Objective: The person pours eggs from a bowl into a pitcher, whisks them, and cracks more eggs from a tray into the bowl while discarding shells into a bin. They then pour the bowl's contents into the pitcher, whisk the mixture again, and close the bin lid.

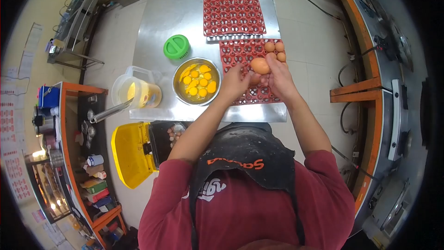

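Observation:
My right hand [280, 79] is closed around a brown egg [260, 66], with the thumb along its upper side. A second brown egg [255, 79] shows just below, between the fingers of both hands. Left of these eggs, my left hand [235, 83] has its fingers apart and curved, the fingertips close to the lower egg. Both hands are over a red egg tray [230, 52], where several brown eggs [269, 46] sit in the far right corner. Beside my left hand stands a steel bowl [176, 93] of cracked eggs with whole yolks.
Stacked red trays [233, 14] lie farther back on the steel table [162, 23]. A green lid [176, 46] is behind the bowl. At the left, a clear jug [119, 88] holds yellow liquid and a metal-handled tool. Below the table edge, a yellow-lidded bin [132, 155] contains eggshells.

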A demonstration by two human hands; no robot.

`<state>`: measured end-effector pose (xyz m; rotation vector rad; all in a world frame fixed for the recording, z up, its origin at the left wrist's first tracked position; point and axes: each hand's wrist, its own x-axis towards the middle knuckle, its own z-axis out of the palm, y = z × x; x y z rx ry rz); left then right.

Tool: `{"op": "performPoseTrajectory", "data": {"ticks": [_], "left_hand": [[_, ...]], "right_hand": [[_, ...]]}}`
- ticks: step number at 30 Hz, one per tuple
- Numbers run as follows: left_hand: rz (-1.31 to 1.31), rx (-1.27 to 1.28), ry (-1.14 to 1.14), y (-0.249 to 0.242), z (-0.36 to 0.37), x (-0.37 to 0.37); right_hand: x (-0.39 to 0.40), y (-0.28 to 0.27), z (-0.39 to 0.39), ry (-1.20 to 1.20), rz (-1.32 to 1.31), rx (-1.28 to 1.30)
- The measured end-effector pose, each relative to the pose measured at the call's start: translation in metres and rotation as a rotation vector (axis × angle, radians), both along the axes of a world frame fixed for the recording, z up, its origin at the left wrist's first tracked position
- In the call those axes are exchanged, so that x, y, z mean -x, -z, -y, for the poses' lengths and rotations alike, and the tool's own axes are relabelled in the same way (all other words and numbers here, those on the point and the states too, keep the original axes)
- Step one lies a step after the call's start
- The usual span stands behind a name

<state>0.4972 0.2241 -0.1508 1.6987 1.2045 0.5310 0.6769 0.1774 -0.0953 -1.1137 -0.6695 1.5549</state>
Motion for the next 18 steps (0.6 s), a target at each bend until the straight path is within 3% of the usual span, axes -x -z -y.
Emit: {"op": "performPoseTrajectory", "data": {"ticks": [2, 3, 5, 6, 8, 12, 14, 17, 18], "left_hand": [[0.636, 0.491, -0.162, 0.003, -0.016, 0.030], [0.593, 0.369, -0.100, -0.005, -0.013, 0.048], [0.499, 0.118, 0.013, -0.074, 0.002, 0.080], [0.393, 0.084, 0.026, -0.077, 0.000, 0.092], [0.451, 0.074, -0.035, -0.070, -0.004, 0.116], [0.451, 0.047, -0.197, -0.074, 0.007, 0.151], [0.444, -0.002, -0.248, -0.058, 0.009, 0.164], [0.168, -0.117, -0.247, -0.045, 0.008, 0.186], [0.110, -0.271, -0.227, -0.042, 0.007, 0.191]], "right_hand": [[0.017, -0.010, -0.008, -0.106, 0.213, -0.021], [0.028, -0.007, -0.012, -0.147, 0.249, -0.054], [0.049, 0.000, -0.028, -0.240, 0.325, -0.132], [0.058, -0.002, -0.033, -0.308, 0.321, -0.126], [0.075, -0.008, -0.043, -0.446, 0.316, -0.117], [0.112, -0.004, -0.057, -0.503, 0.347, -0.402], [0.127, 0.001, -0.062, -0.534, 0.464, -0.421], [0.146, 0.014, -0.072, -0.584, 0.503, -0.453], [0.151, 0.019, -0.075, -0.599, 0.493, -0.460]]}}
